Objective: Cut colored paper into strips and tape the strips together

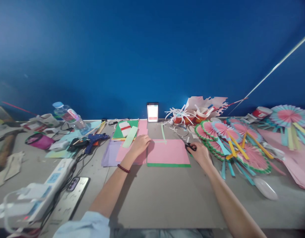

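Observation:
In front of me lies a sheet of pink paper (168, 153) with a green strip along its near edge. My left hand (141, 143) is at its upper left corner, fingers curled together and closed on the paper's edge. In my right hand (200, 152) is a pair of scissors (191, 147) with black handles, held shut in the fingers at the sheet's right side. Their blades are hard to make out. A narrow pale green paper strip (163, 134) lies at the sheet's far edge. Left of it, a light green piece (130, 137) rests on stacked coloured papers (108, 153).
Pleated paper fans (253, 155) crowd the right, beside a white spoon-like piece (265, 188). A lit phone (152, 113) stands against the blue wall. To the left are a bottle (70, 115), a blue glue gun (95, 140), a power strip (52, 188) and another phone (71, 196).

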`<control>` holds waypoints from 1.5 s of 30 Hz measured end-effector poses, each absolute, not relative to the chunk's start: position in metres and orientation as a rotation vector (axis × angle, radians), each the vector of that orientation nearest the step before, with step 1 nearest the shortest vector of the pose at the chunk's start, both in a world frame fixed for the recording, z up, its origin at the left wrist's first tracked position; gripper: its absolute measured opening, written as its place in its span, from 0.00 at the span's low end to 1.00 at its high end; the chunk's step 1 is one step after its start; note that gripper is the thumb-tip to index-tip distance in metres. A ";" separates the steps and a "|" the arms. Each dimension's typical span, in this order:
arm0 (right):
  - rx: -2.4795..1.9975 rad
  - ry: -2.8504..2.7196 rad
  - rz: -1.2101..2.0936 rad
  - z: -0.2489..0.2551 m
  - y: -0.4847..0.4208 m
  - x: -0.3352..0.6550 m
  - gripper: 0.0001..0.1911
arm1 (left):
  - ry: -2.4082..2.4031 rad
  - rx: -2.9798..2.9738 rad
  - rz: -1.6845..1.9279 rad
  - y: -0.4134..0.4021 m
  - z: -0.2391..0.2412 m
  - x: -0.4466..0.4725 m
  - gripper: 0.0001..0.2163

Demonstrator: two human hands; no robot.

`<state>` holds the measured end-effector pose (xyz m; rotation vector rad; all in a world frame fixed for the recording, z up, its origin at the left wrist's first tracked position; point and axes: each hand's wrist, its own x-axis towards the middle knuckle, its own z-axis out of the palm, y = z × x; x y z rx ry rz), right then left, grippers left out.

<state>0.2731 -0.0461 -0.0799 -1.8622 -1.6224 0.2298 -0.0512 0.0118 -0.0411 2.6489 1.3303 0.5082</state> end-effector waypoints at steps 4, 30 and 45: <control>-1.857 -1.630 0.222 -0.078 -0.046 0.272 0.11 | 1.340 2.687 0.511 0.012 -0.043 -0.051 0.10; -1.826 -1.370 0.479 -0.061 -0.051 0.262 0.08 | 1.469 1.885 1.092 0.026 -0.056 -0.059 0.08; -1.346 -0.929 0.774 -0.041 -0.056 0.250 0.21 | 2.225 2.212 0.768 0.029 -0.022 -0.096 0.15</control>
